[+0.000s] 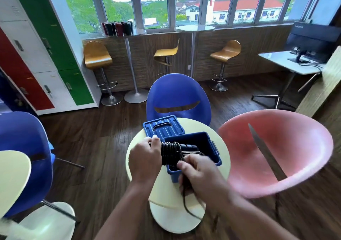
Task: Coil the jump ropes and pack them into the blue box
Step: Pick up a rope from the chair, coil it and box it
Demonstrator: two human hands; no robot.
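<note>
A black jump rope [170, 152] is held above the near left corner of the open blue box [206, 142], its cord wound in tight turns round the paired handles [190, 146], whose ends point toward 3 o'clock over the box's inside. The left hand [145, 158] grips the bundle's 9 o'clock end, fingers curled over the top and thumb hidden behind. The right hand [201, 175], at 5 o'clock from the coil and blurred, closes round the loose cord, thumb pressed toward the turns; the free tail [186, 208] hangs down past the table's front edge. Whether anything already lies inside the box cannot be told, as the coil and hands cover it. The box stands on a round pale yellow table [199, 125], and its blue lid [166, 129] lies flat at 11 o'clock from it, touching the box's back corner. A blue chair [177, 95] sits at 12 o'clock beyond the table and a pink chair [286, 147] at 3 o'clock
</note>
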